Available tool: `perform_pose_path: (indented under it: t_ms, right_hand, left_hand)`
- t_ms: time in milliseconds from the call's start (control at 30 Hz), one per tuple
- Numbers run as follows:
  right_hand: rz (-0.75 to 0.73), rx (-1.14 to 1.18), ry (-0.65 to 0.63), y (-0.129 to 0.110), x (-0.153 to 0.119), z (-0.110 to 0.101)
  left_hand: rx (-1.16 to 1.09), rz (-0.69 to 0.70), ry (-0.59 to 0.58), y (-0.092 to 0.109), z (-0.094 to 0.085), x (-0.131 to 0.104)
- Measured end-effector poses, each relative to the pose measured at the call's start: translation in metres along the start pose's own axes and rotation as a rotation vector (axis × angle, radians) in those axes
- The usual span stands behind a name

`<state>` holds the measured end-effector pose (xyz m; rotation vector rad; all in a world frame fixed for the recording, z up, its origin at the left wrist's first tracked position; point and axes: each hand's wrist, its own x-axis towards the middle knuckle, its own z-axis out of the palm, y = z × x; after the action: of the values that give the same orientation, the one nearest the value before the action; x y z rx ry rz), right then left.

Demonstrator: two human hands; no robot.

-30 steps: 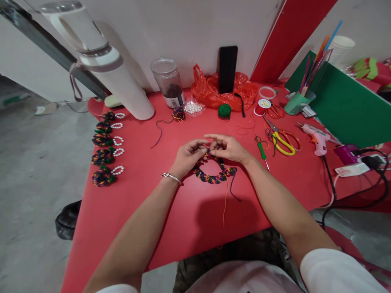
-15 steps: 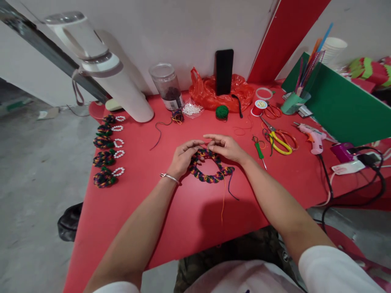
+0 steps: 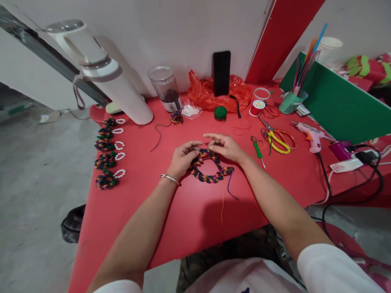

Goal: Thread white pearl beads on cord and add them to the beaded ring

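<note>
A multicoloured crocheted strip (image 3: 210, 178) lies curved into a ring on the red table, with an orange and a dark yarn tail trailing from its right end. My left hand (image 3: 185, 156) pinches the strip's upper left part between thumb and fingers. Opposite it, my right hand (image 3: 224, 147) grips the strip's upper right part, its index finger stretched out to the left. The fingertips of both hands are close together but apart. A green-handled crochet hook (image 3: 258, 150) rests to the right of my right hand.
Finished-looking crocheted pieces with bead loops (image 3: 105, 161) line the left edge. Behind stand a white flask (image 3: 122, 89), a clear jar (image 3: 166, 89), a green yarn ball (image 3: 220, 113) and a phone (image 3: 221, 73). Yellow-handled scissors (image 3: 277, 143) and a pink glue gun (image 3: 311, 136) lie right.
The camera view has shifted slightly. Both hands keep their hold on the crocheted strip, with only tiny finger movement; the strip lies much the same.
</note>
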<state>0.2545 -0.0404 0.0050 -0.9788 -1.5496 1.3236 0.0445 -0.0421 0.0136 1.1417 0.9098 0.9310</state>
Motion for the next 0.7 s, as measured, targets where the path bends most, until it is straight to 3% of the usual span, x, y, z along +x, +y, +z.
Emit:
perform_pose_path:
  t_ms: [333, 700]
  right_hand:
    - [-0.003, 0.004, -0.013, -0.0016, 0.0002, -0.0005]
    - [-0.009, -0.001, -0.006, -0.002, 0.0001, -0.0004]
  left_hand:
    - [-0.032, -0.057, 0.023, -0.0002, -0.0005, -0.0007]
    - [-0.035, 0.003, -0.001, 0.0006, -0.0023, -0.001]
